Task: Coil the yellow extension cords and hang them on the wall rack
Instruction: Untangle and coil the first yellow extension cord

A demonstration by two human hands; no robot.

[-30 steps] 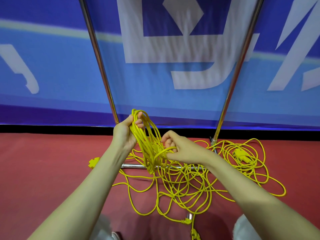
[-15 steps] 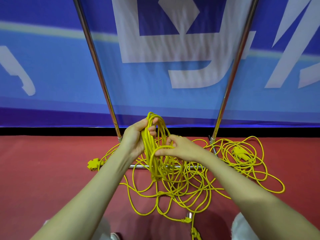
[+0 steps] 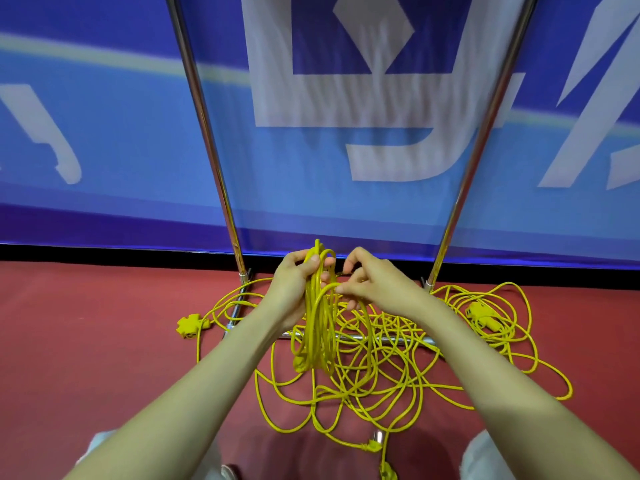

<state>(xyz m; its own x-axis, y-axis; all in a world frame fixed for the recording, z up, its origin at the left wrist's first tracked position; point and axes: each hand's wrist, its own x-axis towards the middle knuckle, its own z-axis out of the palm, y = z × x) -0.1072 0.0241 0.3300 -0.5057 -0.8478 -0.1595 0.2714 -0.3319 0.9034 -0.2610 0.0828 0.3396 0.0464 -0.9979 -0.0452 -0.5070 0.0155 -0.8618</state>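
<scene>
Centre: coil hangs from left hand; right hand pinches its outer loop at 3 o'clock. Below, on floor: loose cord across rack base bar. At the pile's 9 o'clock, socket block; at 2 o'clock, connector cluster, possibly two joined. Behind all: banner.

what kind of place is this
Probably an indoor event or sports hall: a large blue printed banner runs along the back wall, the floor is red, and a freestanding metal rack stands before the banner.
</scene>
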